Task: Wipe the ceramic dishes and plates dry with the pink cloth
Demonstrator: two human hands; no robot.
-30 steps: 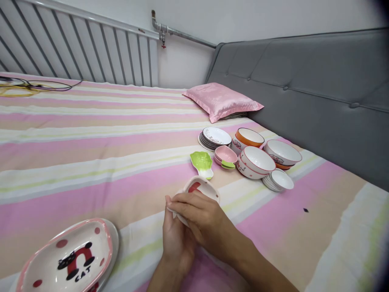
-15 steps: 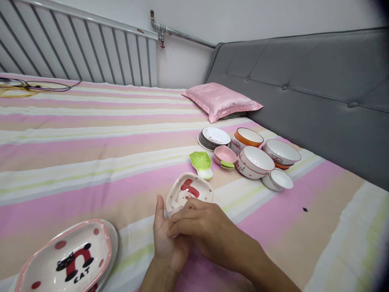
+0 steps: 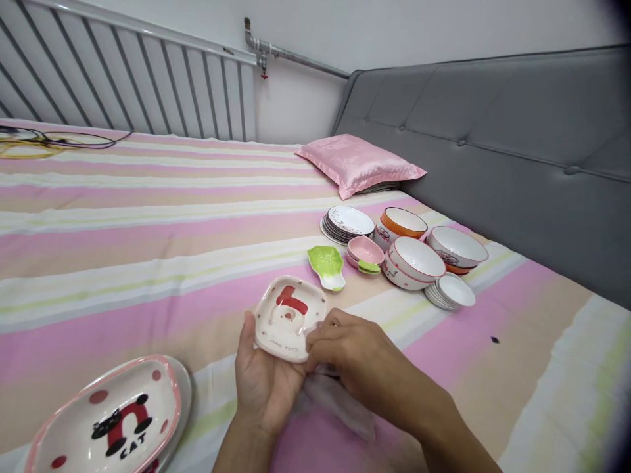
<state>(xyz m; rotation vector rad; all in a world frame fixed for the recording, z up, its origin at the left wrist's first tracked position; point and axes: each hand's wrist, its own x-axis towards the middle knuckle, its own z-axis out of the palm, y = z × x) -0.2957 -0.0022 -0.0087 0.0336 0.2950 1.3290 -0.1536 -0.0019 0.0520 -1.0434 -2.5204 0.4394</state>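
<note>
My left hand (image 3: 261, 381) cradles a small square white dish (image 3: 288, 316) with a red figure painted inside, fingers wrapped under and along its left edge. My right hand (image 3: 352, 358) is closed at the dish's right near corner, pinching a thin whitish cloth or wrapper (image 3: 338, 404) that trails down beneath the hand. The dish is tilted so its inside faces me, above the striped pink bedsheet (image 3: 148, 263).
A larger pink-rimmed dish with a cat design (image 3: 108, 420) lies at lower left. Further right stand a green leaf dish (image 3: 326, 264), a pink dish (image 3: 365, 252), stacked plates (image 3: 348, 223), several bowls (image 3: 417, 259) and small white saucers (image 3: 452, 292). A pink pillow (image 3: 359, 163) and grey headboard (image 3: 493, 144) are behind.
The small dish has been turned from edge-on to face up and shifted left in my left hand. My right hand slid off its top to its right corner, with the cloth now showing below.
</note>
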